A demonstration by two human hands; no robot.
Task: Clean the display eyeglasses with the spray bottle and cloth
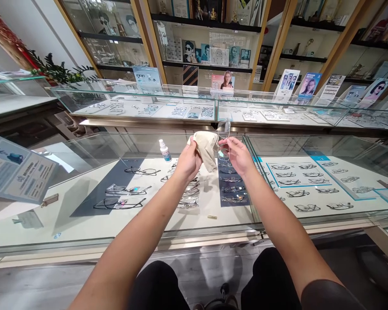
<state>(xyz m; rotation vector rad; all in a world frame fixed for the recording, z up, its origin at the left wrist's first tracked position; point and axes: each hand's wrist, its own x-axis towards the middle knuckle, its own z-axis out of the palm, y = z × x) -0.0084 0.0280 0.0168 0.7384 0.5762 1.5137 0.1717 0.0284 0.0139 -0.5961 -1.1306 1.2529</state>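
Note:
Pinched in my left hand (pixel 189 161) is a cream cleaning cloth (pixel 207 148), which hangs down in loose folds. My right hand (pixel 241 157) grips a pair of eyeglasses (pixel 224 128) with clear lenses, one lens above my fingers and the other below. The cloth's right edge meets the eyeglasses near my right fingertips; I cannot tell whether it presses on a lens. Left of my left hand, a small white spray bottle (pixel 164 151) with a blue label stands on the glass counter.
Beneath my hands is a glass display counter (pixel 207 230) with rows of eyeglasses (pixel 142 171) inside. A second glass case (pixel 142 92) runs behind it, carrying upright cards. A tilted leaflet stand (pixel 19 168) is at the left. Shelves (pixel 207 26) line the back wall.

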